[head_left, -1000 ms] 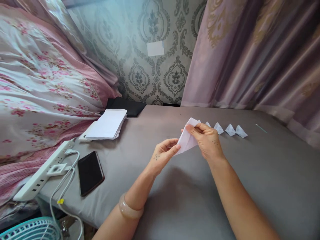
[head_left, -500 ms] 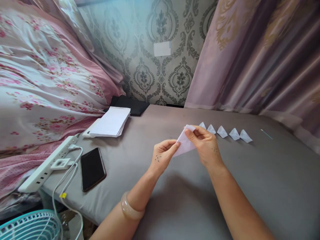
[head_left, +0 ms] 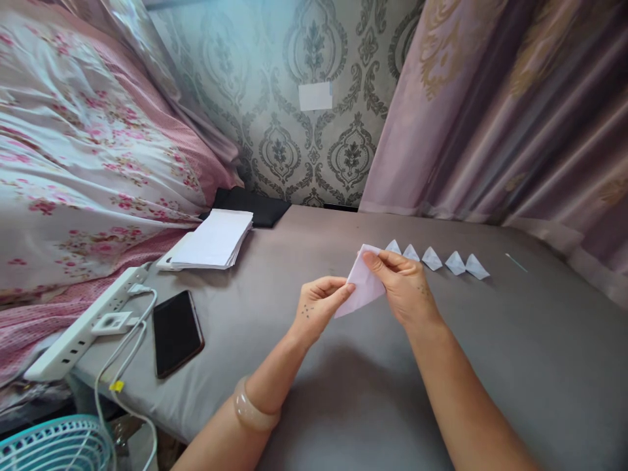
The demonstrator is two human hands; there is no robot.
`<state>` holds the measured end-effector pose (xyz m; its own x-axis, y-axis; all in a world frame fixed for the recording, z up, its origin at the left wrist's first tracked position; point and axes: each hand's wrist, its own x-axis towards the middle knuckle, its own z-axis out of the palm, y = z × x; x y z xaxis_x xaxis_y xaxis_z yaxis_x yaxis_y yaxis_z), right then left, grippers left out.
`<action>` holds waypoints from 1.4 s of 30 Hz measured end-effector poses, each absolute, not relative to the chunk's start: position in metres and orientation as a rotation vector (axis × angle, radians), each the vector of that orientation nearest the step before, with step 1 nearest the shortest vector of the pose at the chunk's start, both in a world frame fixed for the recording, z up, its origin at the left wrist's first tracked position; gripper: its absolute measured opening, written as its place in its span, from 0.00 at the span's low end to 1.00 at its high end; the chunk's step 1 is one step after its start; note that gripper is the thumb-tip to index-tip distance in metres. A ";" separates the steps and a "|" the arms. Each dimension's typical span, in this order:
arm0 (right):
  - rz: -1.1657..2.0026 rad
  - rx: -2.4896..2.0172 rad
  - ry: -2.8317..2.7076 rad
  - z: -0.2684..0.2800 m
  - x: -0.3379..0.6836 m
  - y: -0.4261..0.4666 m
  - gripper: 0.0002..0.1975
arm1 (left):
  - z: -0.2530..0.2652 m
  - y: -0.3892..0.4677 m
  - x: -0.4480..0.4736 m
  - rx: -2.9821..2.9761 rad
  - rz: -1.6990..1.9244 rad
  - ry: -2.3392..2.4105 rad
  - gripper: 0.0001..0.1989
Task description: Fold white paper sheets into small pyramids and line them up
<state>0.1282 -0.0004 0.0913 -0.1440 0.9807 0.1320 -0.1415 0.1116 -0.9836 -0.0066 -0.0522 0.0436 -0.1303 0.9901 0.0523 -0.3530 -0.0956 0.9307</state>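
Observation:
Between my hands, above the grey covered surface point(head_left: 314, 366), is a folded sheet of white paper point(head_left: 363, 291) with a pointed top. My left hand point(head_left: 318, 307) pinches its left edge between thumb and fingers. My right hand point(head_left: 402, 284) grips the upper right part, thumb on the near face and fingers behind it. Part of the paper is hidden by my thumbs and fingers. Just beyond my right hand stand several small folded paper shapes point(head_left: 455, 263) in a row; my hand partly covers the nearest ones.
At the left lie a stack of white paper point(head_left: 213, 240), a black phone point(head_left: 177, 333) and a white power strip point(head_left: 88, 327) with plugged-in cables. A blue fan point(head_left: 53, 445) stands below the left edge. A thin pale stick point(head_left: 517, 262) lies at the right. Curtains point(head_left: 441, 131) hang behind.
More of the folded paper's face shows now, its lower corner reaching further down and left. Both hands keep their grip. The whole view has shifted slightly.

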 end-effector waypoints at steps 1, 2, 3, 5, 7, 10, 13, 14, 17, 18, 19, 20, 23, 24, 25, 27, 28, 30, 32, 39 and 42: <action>1.288 -0.947 -1.271 0.090 0.129 0.001 0.12 | 0.043 -0.052 -0.007 0.934 1.489 0.964 0.12; 1.289 -0.950 -1.267 0.090 0.129 0.001 0.12 | 0.043 -0.053 -0.007 0.939 1.481 0.955 0.12; 1.292 -0.953 -1.264 0.089 0.129 0.002 0.12 | 0.043 -0.053 -0.008 0.941 1.477 0.950 0.11; 1.304 -0.958 -1.259 0.088 0.128 0.003 0.13 | 0.043 -0.053 -0.008 0.937 1.483 0.950 0.11; 1.317 -0.956 -1.259 0.089 0.128 0.003 0.13 | 0.043 -0.053 -0.008 0.928 1.496 0.952 0.11; 1.369 -0.928 -1.268 0.092 0.129 0.002 0.13 | 0.044 -0.053 -0.007 0.913 1.514 0.946 0.11; 1.424 -0.906 -1.300 0.094 0.131 0.001 0.13 | 0.043 -0.052 -0.007 0.912 1.530 0.924 0.11; 1.418 -0.902 -1.321 0.094 0.132 0.001 0.13 | 0.043 -0.051 -0.007 0.921 1.535 0.915 0.11; 1.300 -0.901 -1.431 0.095 0.134 -0.001 0.10 | 0.043 -0.049 -0.009 0.974 1.578 0.887 0.10; 1.242 -0.898 -1.477 0.096 0.133 -0.002 0.10 | 0.043 -0.049 -0.009 0.993 1.607 0.874 0.10; 1.188 -0.892 -1.521 0.096 0.133 -0.004 0.09 | 0.044 -0.049 -0.010 1.006 1.643 0.860 0.11; 1.141 -0.884 -1.556 0.097 0.132 -0.005 0.09 | 0.045 -0.048 -0.011 1.013 1.683 0.846 0.11; 1.059 -0.859 -1.626 0.098 0.127 -0.010 0.08 | 0.049 -0.047 -0.015 1.014 1.790 0.812 0.11; 1.046 -0.855 -1.645 0.098 0.125 -0.011 0.08 | 0.050 -0.046 -0.016 1.012 1.812 0.805 0.10; 1.038 -0.853 -1.664 0.097 0.123 -0.012 0.09 | 0.051 -0.046 -0.017 1.011 1.824 0.799 0.09; 1.022 -0.855 -1.698 0.095 0.119 -0.015 0.09 | 0.051 -0.046 -0.019 0.996 1.831 0.790 0.07; 1.007 -0.855 -1.711 0.093 0.117 -0.016 0.09 | 0.051 -0.045 -0.020 0.984 1.833 0.787 0.07; 0.939 -0.849 -1.742 0.091 0.113 -0.019 0.08 | 0.051 -0.046 -0.021 0.955 1.836 0.782 0.05; 0.823 -0.845 -1.769 0.089 0.109 -0.022 0.06 | 0.051 -0.046 -0.022 0.925 1.841 0.774 0.05; 0.467 -0.950 -1.754 0.081 0.098 -0.030 0.09 | 0.055 -0.047 -0.027 0.765 1.868 0.815 0.07; 0.383 -0.931 -1.789 0.078 0.096 -0.030 0.05 | 0.054 -0.045 -0.027 0.730 1.865 0.819 0.08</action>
